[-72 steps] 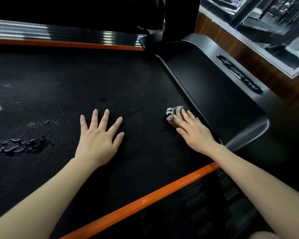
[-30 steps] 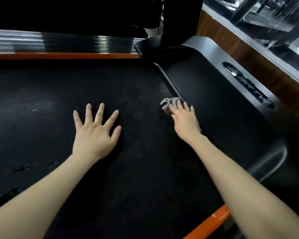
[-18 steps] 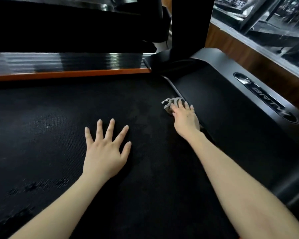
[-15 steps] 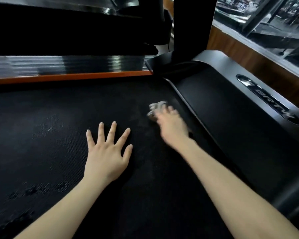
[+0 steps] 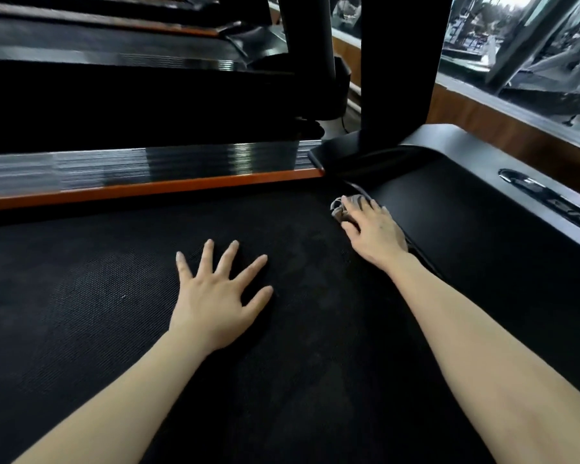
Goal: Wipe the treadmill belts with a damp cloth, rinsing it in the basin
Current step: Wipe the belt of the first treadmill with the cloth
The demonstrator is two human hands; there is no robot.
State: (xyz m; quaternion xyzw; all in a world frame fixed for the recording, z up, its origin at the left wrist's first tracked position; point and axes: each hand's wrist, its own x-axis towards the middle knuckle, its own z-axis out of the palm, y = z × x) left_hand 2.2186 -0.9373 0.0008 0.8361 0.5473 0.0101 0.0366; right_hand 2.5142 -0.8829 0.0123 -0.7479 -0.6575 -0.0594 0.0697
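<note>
The black treadmill belt [image 5: 91, 316] fills most of the head view. My left hand [image 5: 215, 306] lies flat on it near the middle, fingers spread, holding nothing. My right hand [image 5: 375, 234] presses a small crumpled grey cloth [image 5: 337, 209] onto the belt's far right corner, where the belt meets the black motor cover [image 5: 466, 236]. The fingers lie fairly straight over the cloth, and only its left edge shows past the fingertips. No basin is in view.
An orange side rail [image 5: 148, 188] with a ribbed silver step runs along the belt's far side. A black upright post [image 5: 402, 61] rises from the motor cover. More treadmills stand behind, and a wood-trimmed window [image 5: 516, 61] is at the right.
My right hand swept the cloth left across the belt, then back right and forward into the corner by the motor cover. My left hand stayed flat. The camera tilted up.
</note>
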